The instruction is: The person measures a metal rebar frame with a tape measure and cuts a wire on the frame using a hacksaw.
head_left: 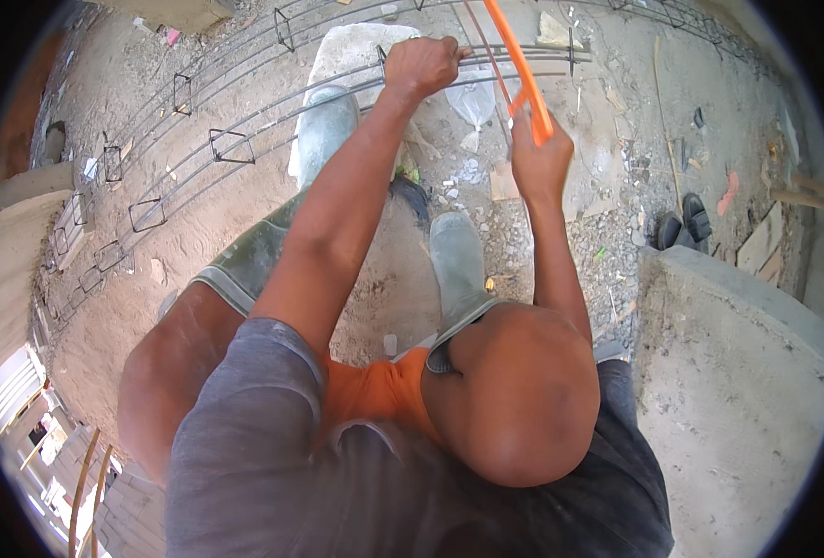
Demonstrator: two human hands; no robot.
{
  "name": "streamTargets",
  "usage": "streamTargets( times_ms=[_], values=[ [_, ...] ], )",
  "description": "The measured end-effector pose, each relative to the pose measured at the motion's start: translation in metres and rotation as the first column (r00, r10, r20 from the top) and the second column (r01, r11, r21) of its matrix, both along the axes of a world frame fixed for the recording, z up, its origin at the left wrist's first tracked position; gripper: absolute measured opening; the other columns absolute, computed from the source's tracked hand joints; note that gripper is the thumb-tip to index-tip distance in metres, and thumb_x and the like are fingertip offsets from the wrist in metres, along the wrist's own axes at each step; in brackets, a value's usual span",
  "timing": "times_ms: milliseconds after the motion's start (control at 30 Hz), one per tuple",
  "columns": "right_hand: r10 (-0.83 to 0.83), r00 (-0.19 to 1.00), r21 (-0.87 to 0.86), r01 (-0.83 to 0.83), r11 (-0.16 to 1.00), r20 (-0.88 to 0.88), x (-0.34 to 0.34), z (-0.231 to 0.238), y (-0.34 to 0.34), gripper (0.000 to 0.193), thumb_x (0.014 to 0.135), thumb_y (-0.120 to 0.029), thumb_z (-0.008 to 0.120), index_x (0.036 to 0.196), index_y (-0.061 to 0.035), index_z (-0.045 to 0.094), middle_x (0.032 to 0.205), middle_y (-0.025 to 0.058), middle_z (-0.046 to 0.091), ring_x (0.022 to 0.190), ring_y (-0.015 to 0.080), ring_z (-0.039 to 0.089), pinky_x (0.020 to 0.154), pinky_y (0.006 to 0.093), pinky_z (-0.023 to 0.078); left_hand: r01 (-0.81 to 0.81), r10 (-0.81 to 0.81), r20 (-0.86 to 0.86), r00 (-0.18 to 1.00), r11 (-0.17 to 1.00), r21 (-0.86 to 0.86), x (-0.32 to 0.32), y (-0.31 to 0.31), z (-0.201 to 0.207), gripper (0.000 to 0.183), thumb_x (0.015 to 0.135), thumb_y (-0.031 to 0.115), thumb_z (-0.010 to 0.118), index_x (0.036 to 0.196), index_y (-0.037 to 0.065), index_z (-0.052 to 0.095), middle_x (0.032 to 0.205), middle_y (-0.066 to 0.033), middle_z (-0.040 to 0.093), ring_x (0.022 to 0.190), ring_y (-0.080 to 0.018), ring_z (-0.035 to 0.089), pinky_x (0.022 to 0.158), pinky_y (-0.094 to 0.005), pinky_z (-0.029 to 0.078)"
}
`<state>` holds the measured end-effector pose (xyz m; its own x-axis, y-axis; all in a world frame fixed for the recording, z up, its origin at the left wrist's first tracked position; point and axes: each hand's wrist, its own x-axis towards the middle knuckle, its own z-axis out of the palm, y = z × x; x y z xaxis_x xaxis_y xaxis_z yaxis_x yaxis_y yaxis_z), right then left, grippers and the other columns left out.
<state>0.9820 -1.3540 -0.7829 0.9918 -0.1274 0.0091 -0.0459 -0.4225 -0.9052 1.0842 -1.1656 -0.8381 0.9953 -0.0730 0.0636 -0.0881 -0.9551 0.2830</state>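
Observation:
My left hand (421, 67) is closed around the thin steel bars of a long rebar cage (286, 110) that lies across the ground ahead of me. In my right hand (540, 158) is the handle of an orange-framed hacksaw (516, 46). Its narrow, rusty-looking blade crosses the bars a little right of my left hand; the far end of the saw runs out of the picture. Beneath the bars my left boot (328, 121) rests on a pale stone slab (361, 45). My right boot (456, 246) is on the dirt.
More rebar with square stirrups (230, 146) stretches to the left. A clear plastic bag (472, 102) and rubble lie under the bars. At right are dark sandals (696, 219) beside a concrete block (737, 344). A pale wall (21, 251) borders the left.

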Motion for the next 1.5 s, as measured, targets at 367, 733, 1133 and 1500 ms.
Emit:
streamTargets(
  times_ms=[367, 733, 1133, 1500],
  values=[
    [0.005, 0.995, -0.098, 0.004, 0.995, 0.097, 0.054, -0.007, 0.015, 0.023, 0.095, -0.016, 0.061, 0.088, 0.0050, 0.065, 0.065, 0.0130, 0.062, 0.061, 0.0162, 0.060, 0.058, 0.0332, 0.047, 0.004, -0.004, -0.014, 1.000, 0.999, -0.044, 0.008, -0.009, 0.010, 0.044, 0.098, 0.049, 0.048, 0.097, 0.011, 0.070, 0.083, -0.0191, 0.072, 0.080, -0.0401, 0.070, 0.071, -0.0529, 0.054],
    [-0.022, 0.981, -0.141, 0.050, 0.989, 0.192, 0.060, -0.006, 0.010, 0.029, 0.095, -0.020, 0.061, 0.080, 0.0049, 0.061, 0.066, 0.0249, 0.060, 0.057, 0.0376, 0.059, 0.057, 0.0392, 0.047, 0.012, -0.013, -0.019, 1.000, 0.999, -0.050, 0.008, -0.025, 0.008, 0.046, 0.099, 0.048, 0.046, 0.095, 0.009, 0.070, 0.082, -0.0201, 0.072, 0.079, -0.0401, 0.070, 0.069, -0.0519, 0.054],
    [-0.037, 0.996, 0.035, 0.034, 0.999, 0.079, -0.014, -0.014, -0.007, 0.018, 0.094, -0.013, 0.063, 0.094, 0.0045, 0.067, 0.062, 0.0089, 0.059, 0.057, 0.0119, 0.056, 0.054, 0.0314, 0.045, -0.009, 0.011, 0.027, 1.000, 0.998, -0.057, 0.002, -0.019, 0.009, 0.045, 0.099, 0.049, 0.048, 0.093, 0.010, 0.070, 0.081, -0.0185, 0.072, 0.077, -0.0397, 0.070, 0.067, -0.0515, 0.054],
    [-0.080, 0.993, 0.106, 0.089, 0.990, -0.090, -0.129, 0.029, -0.032, 0.012, 0.095, -0.005, 0.061, 0.097, 0.0061, 0.067, 0.064, 0.0035, 0.060, 0.060, 0.0071, 0.054, 0.053, 0.0243, 0.043, -0.044, 0.046, 0.064, 0.997, 0.999, -0.028, 0.006, -0.001, 0.006, 0.045, 0.098, 0.049, 0.049, 0.091, 0.010, 0.070, 0.078, -0.0187, 0.071, 0.075, -0.0394, 0.070, 0.066, -0.0515, 0.054]
  ],
)
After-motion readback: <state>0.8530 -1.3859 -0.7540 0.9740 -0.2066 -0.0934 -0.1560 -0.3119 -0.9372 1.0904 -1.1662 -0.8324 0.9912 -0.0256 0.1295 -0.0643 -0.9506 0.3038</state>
